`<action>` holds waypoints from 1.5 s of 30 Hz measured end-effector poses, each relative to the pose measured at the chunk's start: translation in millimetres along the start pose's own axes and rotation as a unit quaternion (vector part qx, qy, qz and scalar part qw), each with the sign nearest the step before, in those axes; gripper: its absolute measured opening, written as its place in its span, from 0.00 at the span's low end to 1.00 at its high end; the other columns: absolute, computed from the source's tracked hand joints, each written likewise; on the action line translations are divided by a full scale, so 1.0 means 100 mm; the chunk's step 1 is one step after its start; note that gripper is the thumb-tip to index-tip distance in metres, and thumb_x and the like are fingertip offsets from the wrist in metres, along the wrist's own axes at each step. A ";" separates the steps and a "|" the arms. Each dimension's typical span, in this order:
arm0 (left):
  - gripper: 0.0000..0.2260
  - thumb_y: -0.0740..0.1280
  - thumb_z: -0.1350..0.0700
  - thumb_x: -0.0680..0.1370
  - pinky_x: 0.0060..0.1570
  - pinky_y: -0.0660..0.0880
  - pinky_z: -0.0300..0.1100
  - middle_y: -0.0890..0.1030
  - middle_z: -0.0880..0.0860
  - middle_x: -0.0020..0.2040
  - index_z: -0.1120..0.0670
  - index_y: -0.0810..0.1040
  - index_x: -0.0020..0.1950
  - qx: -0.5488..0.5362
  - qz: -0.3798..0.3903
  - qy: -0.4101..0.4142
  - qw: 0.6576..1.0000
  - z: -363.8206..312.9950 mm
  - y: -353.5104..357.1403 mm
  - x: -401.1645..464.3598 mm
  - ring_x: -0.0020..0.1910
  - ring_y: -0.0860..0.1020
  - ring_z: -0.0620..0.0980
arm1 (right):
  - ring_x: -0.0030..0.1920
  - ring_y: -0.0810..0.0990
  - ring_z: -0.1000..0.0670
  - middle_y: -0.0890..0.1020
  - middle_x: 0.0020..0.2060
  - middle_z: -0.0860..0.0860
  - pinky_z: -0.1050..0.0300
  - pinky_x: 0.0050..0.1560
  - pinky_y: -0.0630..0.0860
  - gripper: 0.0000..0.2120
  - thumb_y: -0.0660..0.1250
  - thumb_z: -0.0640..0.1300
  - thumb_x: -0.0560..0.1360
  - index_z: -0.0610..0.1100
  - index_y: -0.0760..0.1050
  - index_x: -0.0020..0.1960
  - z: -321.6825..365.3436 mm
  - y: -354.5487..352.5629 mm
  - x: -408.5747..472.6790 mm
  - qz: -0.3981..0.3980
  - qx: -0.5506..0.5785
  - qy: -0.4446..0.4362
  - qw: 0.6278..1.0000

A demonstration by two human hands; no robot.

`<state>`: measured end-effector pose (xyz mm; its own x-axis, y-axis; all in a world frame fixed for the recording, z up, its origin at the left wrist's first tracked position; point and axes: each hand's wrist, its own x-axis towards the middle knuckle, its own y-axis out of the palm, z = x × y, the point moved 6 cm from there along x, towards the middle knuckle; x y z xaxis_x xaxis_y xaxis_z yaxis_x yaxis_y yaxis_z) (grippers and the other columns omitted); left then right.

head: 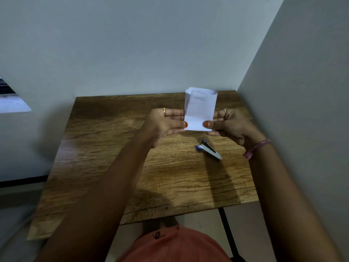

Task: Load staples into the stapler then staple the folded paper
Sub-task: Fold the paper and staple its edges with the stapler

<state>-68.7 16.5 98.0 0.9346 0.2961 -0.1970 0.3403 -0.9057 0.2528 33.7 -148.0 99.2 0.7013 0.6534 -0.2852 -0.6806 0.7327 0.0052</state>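
A folded white paper is held upright above the wooden table. My left hand pinches its lower left edge between thumb and fingers. My right hand pinches its lower right edge the same way. A small stapler with a blue end and a metal body lies on the table just below and to the right of the paper, apart from both hands. No loose staples are visible.
The table stands in a corner, with a wall behind it and another wall close along its right side. Tiled floor shows beyond the near table edge.
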 end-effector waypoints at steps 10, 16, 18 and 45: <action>0.08 0.70 0.62 0.75 0.47 0.79 0.37 0.84 0.55 0.48 0.61 0.78 0.53 -0.299 -0.063 0.037 0.952 0.27 0.15 0.02 0.48 0.83 0.49 | 0.41 0.85 0.50 0.84 0.41 0.45 0.62 0.39 0.82 0.06 0.67 0.32 0.72 0.33 0.77 0.49 -0.05 0.14 -0.02 -0.074 0.265 0.007 0.961; 0.07 0.74 0.60 0.71 0.42 0.79 0.35 0.86 0.53 0.42 0.60 0.82 0.47 -0.179 -0.087 0.023 0.980 0.42 0.29 -0.03 0.42 0.84 0.46 | 0.33 0.71 0.57 0.74 0.33 0.53 0.63 0.29 0.63 0.08 0.72 0.43 0.68 0.47 0.73 0.40 -0.27 0.42 -0.03 -0.081 0.211 0.082 0.971; 0.06 0.74 0.61 0.71 0.41 0.79 0.36 0.86 0.53 0.40 0.61 0.82 0.45 -0.134 -0.096 0.044 0.985 0.34 0.25 -0.01 0.41 0.84 0.47 | 0.31 0.67 0.58 0.71 0.30 0.55 0.61 0.32 0.57 0.08 0.71 0.44 0.71 0.50 0.72 0.39 -0.35 0.46 -0.03 -0.092 0.217 0.101 0.967; 0.13 0.75 0.64 0.70 0.43 0.81 0.40 0.84 0.57 0.46 0.68 0.80 0.52 -0.045 -0.184 0.041 0.981 0.30 -0.38 -0.05 0.44 0.85 0.51 | 0.39 0.77 0.55 0.83 0.42 0.50 0.61 0.40 0.71 0.07 0.70 0.40 0.73 0.40 0.80 0.50 -0.40 -0.58 0.06 -0.236 -0.018 0.019 0.971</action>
<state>-89.3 40.8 60.4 0.7505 0.6252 -0.2142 0.6607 -0.7035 0.2619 68.6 -194.5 59.1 0.9291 0.2381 -0.2830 -0.2926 0.9412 -0.1688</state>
